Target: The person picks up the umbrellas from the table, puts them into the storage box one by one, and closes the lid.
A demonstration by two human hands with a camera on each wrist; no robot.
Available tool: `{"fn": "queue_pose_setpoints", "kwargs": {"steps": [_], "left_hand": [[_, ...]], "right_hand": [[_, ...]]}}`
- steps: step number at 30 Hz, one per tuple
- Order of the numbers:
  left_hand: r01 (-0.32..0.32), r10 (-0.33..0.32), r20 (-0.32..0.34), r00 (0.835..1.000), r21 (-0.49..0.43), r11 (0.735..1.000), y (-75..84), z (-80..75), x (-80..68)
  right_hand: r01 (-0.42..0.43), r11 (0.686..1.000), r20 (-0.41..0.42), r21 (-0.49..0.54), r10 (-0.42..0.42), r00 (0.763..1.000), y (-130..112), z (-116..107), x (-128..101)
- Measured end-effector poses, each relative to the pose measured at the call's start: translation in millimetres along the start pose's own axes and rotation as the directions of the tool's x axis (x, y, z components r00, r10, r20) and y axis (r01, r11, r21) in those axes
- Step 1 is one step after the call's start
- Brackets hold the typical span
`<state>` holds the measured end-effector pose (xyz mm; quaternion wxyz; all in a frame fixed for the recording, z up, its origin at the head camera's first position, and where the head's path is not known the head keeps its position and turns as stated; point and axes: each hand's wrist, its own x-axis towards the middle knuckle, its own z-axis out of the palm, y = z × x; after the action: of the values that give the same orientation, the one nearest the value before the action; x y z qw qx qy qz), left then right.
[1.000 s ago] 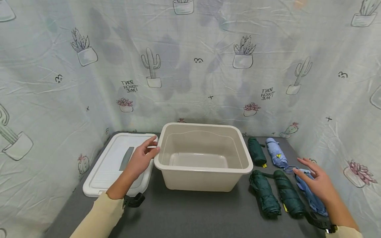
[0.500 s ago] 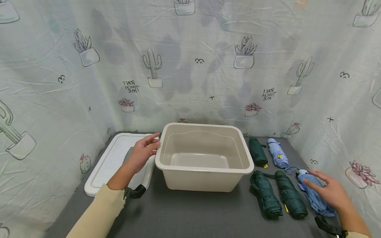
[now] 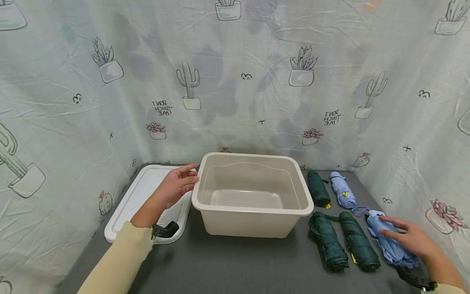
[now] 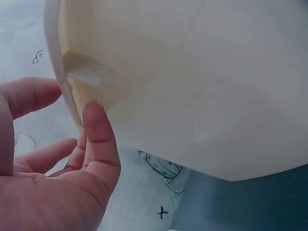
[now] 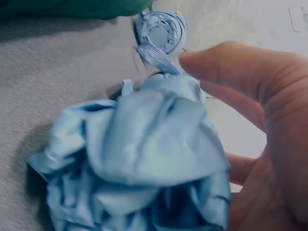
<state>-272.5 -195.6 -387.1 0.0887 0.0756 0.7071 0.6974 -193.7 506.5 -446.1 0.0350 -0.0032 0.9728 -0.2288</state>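
A beige plastic bin stands in the middle of the table. My left hand is at its left rim, its fingertips touching the rim from outside; the left wrist view shows the thumb against the wall below the rim. On the right, a folded light blue umbrella lies with its loose cloth bunched. Over its right side is my right hand, thumb and fingers apart, not closed round it. In the right wrist view the thumb is near the strap; contact is unclear.
Two dark green umbrellas lie left of the light blue one. Behind them are another green umbrella and a second blue umbrella. The white lid lies left of the bin. A patterned curtain encloses the table.
My right hand has shifted right, then settled lower over the near light blue umbrella. The left hand has stayed at the bin's rim, and the bin has not moved noticeably.
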Motion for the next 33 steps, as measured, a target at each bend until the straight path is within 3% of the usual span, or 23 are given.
{"fn": "queue_pose_setpoints", "kwargs": {"steps": [6, 15, 33], "left_hand": [[-0.001, 0.001, 0.028, 1.000, 0.001, 1.000, 1.0, -2.9, 1.3], [0.025, -0.023, 0.065, 0.998, -0.030, 0.999, 3.5, -4.3, 2.9], [0.026, -0.021, 0.098, 0.995, -0.053, 0.998, 4.9, -5.3, 1.7]], "right_hand": [[0.004, 0.997, 0.084, 0.079, -0.011, 0.996, 4, -4, -2], [-0.081, 0.993, 0.246, 0.091, 0.057, 0.968, 6, -10, 4], [-0.019, 0.999, 0.287, 0.037, 0.008, 0.958, 2, -17, 13]]}}
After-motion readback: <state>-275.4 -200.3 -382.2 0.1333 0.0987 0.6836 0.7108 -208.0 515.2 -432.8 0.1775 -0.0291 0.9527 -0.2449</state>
